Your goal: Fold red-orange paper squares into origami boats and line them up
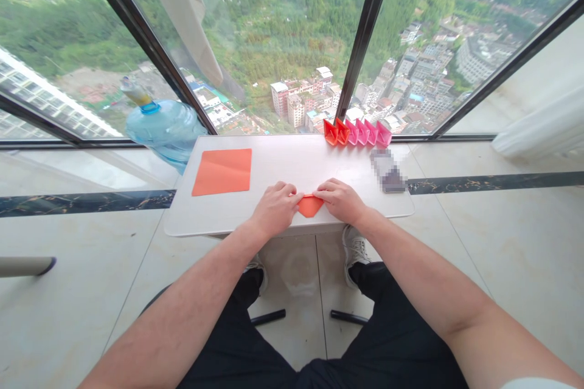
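A small folded piece of orange paper [311, 206] lies near the front edge of the white table, its lower point cut off flat. My left hand [277, 208] grips its left corner between thumb and fingers. At the opposite corner, my right hand [341, 199] pinches the paper's upper edge. Both hands rest low on the tabletop, and their fingertips hide the two ends of the fold. To the left lies a flat orange sheet [222, 171] with a faint crease across it.
Several folded red and pink paper pieces [357, 132] stand in a row along the back right of the white table [283, 164]. A blurred-out object [390, 171] lies at the right. Behind the left corner, a large blue water bottle [166, 127] leans by the window.
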Available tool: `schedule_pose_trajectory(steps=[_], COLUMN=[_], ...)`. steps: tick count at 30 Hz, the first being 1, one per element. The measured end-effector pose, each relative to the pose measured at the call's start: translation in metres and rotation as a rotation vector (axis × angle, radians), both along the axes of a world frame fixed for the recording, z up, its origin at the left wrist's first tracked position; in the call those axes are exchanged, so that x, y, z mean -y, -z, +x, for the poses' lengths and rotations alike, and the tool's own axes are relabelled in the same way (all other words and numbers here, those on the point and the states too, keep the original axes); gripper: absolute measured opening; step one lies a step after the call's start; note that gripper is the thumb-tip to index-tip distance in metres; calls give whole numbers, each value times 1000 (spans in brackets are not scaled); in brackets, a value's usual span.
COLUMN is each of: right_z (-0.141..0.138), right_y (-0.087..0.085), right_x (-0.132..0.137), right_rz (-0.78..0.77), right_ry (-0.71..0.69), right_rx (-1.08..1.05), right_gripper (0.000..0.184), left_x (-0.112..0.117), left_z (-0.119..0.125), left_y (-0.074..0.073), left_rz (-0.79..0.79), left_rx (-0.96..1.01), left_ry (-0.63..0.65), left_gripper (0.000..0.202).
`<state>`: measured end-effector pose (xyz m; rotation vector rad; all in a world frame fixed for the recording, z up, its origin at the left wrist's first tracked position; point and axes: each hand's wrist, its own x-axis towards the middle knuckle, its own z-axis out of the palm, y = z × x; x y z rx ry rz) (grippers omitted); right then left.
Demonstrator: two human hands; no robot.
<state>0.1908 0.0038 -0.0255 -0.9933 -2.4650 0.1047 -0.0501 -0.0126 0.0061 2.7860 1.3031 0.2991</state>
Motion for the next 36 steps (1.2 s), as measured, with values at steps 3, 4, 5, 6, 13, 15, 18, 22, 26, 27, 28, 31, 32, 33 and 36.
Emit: schedule_pose_trajectory(steps=[3,4,5,6,13,15,18,22,26,27,28,31,32,33,36], right_z=[-1,-1,-1,-2,-1,-2,-4,-6,-3,-1,0,5,6,7,10], right_y=[0,-1,-2,-3,-7,-8,-11,-13,-12,-12,-11,-9,-8,-7,-4], right_x=[-1,-1,-1,-1,1,1,0,-3,0,1,3,8,10,11,11], right_rz=[-21,-22,-20,-15,38,59,80,88,103,116,132,161,165,163,106], right_ry=[63,79,88,90,87,101,106,80,38,25,12,-10,-5,7,80], right_rx=[-31,-25,-13,5,130,157,190,234,217,200,181,130,116,100,18], right_gripper=[27,25,24,24,26,27,27,26,25,26,28,31,31,31,26], left_x=[3,5,6,8,13,12,12,12,13,14,15,17,17,18,18], left_z=[3,4,5,5,9,10,11,11,13,14,15,18,19,19,21], left_y=[2,2,3,3,0,0,0,0,-1,-2,-3,-5,-6,-7,-7], left_rz=[2,-1,-6,-9,4,-2,-8,-20,-6,1,8,18,19,20,23], left_rx=[-33,-40,-44,-47,-66,-64,-62,-64,-78,-81,-85,-103,-109,-112,-96], left_ry=[3,-3,-7,-13,-30,-36,-42,-58,-69,-66,-59,-27,-18,-13,-12], left_gripper=[33,35,37,40,46,46,46,46,44,42,41,36,35,35,34])
